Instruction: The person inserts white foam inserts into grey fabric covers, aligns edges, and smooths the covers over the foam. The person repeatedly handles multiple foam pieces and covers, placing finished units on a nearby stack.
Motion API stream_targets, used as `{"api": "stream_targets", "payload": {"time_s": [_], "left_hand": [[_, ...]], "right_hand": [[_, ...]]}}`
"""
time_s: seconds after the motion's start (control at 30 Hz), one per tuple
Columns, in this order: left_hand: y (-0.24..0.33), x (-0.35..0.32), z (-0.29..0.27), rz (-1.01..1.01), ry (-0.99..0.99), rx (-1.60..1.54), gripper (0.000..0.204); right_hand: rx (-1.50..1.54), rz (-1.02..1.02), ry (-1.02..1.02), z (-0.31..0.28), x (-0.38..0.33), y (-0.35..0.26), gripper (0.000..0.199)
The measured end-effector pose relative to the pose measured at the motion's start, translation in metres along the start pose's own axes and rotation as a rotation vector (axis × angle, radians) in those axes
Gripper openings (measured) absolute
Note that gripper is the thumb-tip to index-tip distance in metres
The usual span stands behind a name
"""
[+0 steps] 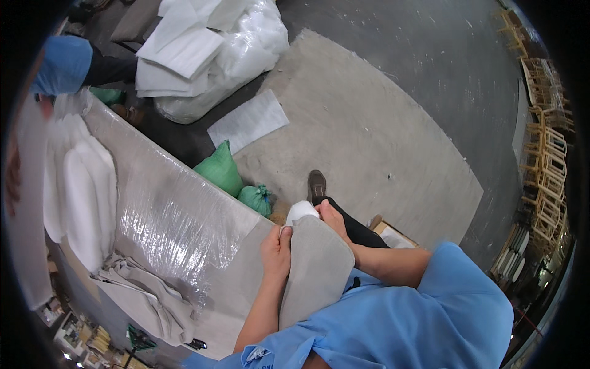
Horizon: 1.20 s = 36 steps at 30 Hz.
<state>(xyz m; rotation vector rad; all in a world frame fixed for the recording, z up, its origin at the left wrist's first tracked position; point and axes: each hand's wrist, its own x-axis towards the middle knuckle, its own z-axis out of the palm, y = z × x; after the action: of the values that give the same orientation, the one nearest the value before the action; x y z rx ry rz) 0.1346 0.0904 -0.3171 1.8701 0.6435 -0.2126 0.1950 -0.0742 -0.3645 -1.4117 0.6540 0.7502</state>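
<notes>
Against my body rests a light grey fabric cushion cover (pixel 317 258), with white padding (pixel 302 211) bulging from its far end. My left hand (pixel 276 251) is closed on the cover's left edge, its thumb near the opening. At the right side of the opening, my right hand (pixel 332 218) grips the cover beside the padding. How much padding lies inside the cover is hidden. To my left, more grey fabric covers (pixel 144 295) lie in a loose heap on the table, near several white cushion pads (pixel 86 184) standing side by side.
Clear plastic film wraps part of the table (pixel 178 215). Green sacks (pixel 221 172) sit on the floor past its edge. Farther off are a white sheet (pixel 249 120) and a plastic-wrapped pile of padding (pixel 227 61). Another person's blue sleeve (pixel 61 64) shows at left. Wooden chair frames (pixel 546 160) line the right.
</notes>
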Motion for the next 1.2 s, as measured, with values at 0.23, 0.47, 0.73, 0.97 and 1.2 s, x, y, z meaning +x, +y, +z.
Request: {"api": "stream_targets", "payload": {"time_s": [0.23,0.47,0.73,0.97,1.2], "left_hand": [[-0.013,-0.005,-0.045,-0.291,-0.413,-0.142,0.024],[-0.020,-0.025,-0.010,-0.067,-0.031,-0.065,0.032],[-0.014,-0.008,-0.004,-0.058,0.004,0.015,0.041],[-0.011,0.007,0.010,-0.003,0.037,-0.006,0.043],[-0.016,0.011,0.001,-0.014,-0.006,-0.024,0.038]], "right_hand": [[-0.046,-0.028,-0.102,0.001,0.011,0.021,0.044],[0.142,0.024,-0.055,0.012,0.012,0.042,0.038],[0.224,0.290,-0.214,-0.006,-0.010,0.046,0.036],[0.096,0.275,-0.188,-0.001,-0.021,0.058,0.035],[-0.169,0.102,-0.052,0.019,-0.009,0.059,0.034]]}}
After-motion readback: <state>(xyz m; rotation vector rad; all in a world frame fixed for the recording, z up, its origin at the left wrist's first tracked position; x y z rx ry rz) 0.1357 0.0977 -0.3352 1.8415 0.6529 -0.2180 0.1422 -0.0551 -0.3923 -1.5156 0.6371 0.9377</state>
